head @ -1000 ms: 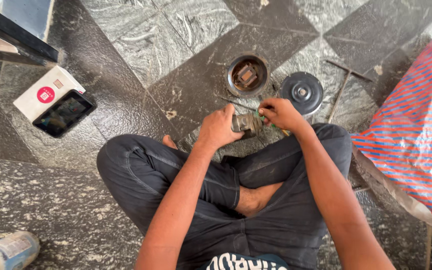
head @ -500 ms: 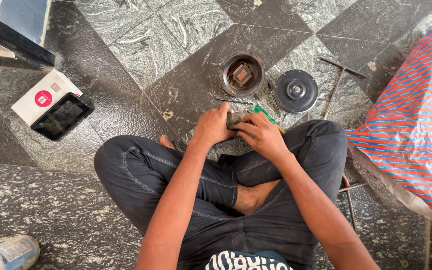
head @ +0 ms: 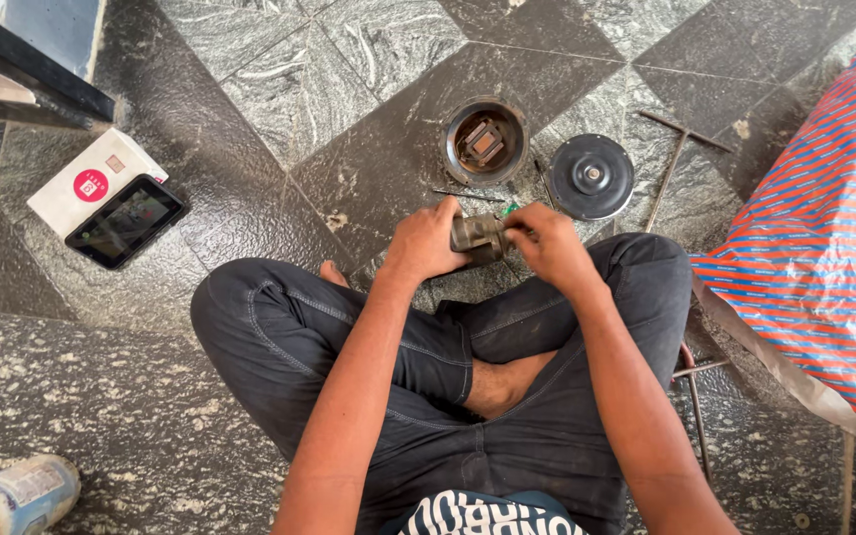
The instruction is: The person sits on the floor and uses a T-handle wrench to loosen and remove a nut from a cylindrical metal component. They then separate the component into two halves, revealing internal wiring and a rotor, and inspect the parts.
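I log my left hand and right hand both closed on a small metal part over my crossed legs, with the open round housing and its detached disc cover lying farther off, reassembly seemingly outstanding.

Single head-worn view, looking steeply down.
It faces the stone floor ahead of crossed legs, fairly near.

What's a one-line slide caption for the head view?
Seated cross-legged, left hand and right hand grip a small metal part above a stone floor.
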Motion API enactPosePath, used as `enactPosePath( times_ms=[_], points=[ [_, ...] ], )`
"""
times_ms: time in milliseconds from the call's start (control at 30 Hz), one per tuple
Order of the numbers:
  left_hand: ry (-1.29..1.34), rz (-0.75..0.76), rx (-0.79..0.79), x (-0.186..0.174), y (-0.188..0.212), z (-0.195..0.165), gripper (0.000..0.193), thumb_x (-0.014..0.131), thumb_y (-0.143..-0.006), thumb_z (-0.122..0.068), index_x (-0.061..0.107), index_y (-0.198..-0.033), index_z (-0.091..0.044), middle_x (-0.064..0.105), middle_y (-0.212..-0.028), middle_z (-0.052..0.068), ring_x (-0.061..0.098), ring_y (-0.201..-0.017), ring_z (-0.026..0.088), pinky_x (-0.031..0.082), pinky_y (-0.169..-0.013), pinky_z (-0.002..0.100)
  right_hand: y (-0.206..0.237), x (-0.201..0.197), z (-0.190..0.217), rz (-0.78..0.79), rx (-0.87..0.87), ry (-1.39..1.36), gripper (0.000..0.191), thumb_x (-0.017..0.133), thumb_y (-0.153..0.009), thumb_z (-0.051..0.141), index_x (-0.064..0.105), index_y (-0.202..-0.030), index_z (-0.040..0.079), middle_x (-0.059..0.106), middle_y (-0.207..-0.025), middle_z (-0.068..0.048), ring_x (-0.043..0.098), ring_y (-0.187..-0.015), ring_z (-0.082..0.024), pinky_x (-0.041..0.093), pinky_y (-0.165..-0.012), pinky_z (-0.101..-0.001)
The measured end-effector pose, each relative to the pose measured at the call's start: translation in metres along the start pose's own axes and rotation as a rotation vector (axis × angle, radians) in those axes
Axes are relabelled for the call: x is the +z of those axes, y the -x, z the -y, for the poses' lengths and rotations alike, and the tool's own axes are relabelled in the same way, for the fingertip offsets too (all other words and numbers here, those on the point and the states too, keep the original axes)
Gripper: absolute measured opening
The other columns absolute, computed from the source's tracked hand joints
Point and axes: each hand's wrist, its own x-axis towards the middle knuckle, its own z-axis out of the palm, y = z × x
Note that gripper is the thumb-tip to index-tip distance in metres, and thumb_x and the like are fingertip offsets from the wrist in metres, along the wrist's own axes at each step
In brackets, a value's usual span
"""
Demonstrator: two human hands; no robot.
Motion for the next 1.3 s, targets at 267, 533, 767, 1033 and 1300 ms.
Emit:
enactPosePath(
  times_ms=[267,533,767,1033,1300],
  points=[
    [0.003,0.039,-0.135,-0.014,0.002,0.008,0.073,0.098,-0.054,-0.038,0.062,-0.111,-0.009,0.071,-0.108,0.013,0.068,-0.103,0.034,0.055,-0.087,0.047,-0.016,-0.002,-0.008,-0.110,0.133,0.090,0.015,0.073,-0.087,0.000,0.071,-0.101,-0.002,0.071,-0.095,-0.017,0.071,-0.080,-0.029,0.057,-0.075,-0.0388],
    [0.003,-0.001,-0.088,-0.019,0.004,0.000,0.072,0.099,-0.055,-0.038,0.063,-0.109,-0.006,0.071,-0.108,0.016,0.068,-0.105,0.036,0.053,-0.092,0.048,-0.024,0.002,0.011,-0.129,0.124,0.173,0.026,0.071,-0.087,0.004,0.072,-0.113,0.004,0.071,-0.113,-0.017,0.070,-0.102,-0.032,0.055,-0.093,-0.0421],
    [-0.002,-0.046,0.040,-0.022,0.006,-0.014,0.073,0.097,-0.055,-0.031,0.058,-0.109,-0.001,0.068,-0.111,0.021,0.065,-0.108,0.041,0.053,-0.091,0.049,-0.003,0.024,0.055,-0.057,-0.460,0.154,0.074,0.072,-0.068,0.018,0.054,-0.139,0.004,0.054,-0.140,-0.024,0.047,-0.132,-0.045,0.039,-0.109,-0.0545],
    [0.008,-0.127,-0.091,-0.010,0.014,-0.014,0.058,0.086,-0.063,-0.017,0.057,-0.112,-0.005,0.068,-0.113,0.018,0.066,-0.108,0.041,0.055,-0.088,0.050,-0.017,0.043,0.054,-0.044,-0.192,0.227,0.059,0.076,-0.064,0.021,0.065,-0.121,0.012,0.060,-0.109,-0.013,0.056,-0.112,-0.037,0.042,-0.093,-0.0510],
    [-0.046,-0.019,-0.040,-0.020,0.012,-0.008,0.069,0.093,-0.054,-0.025,0.058,-0.110,-0.007,0.067,-0.113,0.014,0.065,-0.108,0.038,0.055,-0.090,0.049,-0.017,0.040,0.047,-0.010,-0.203,0.174,0.058,0.075,-0.064,0.021,0.066,-0.121,0.014,0.061,-0.108,-0.010,0.057,-0.108,-0.035,0.044,-0.092,-0.0483]
  ],
)
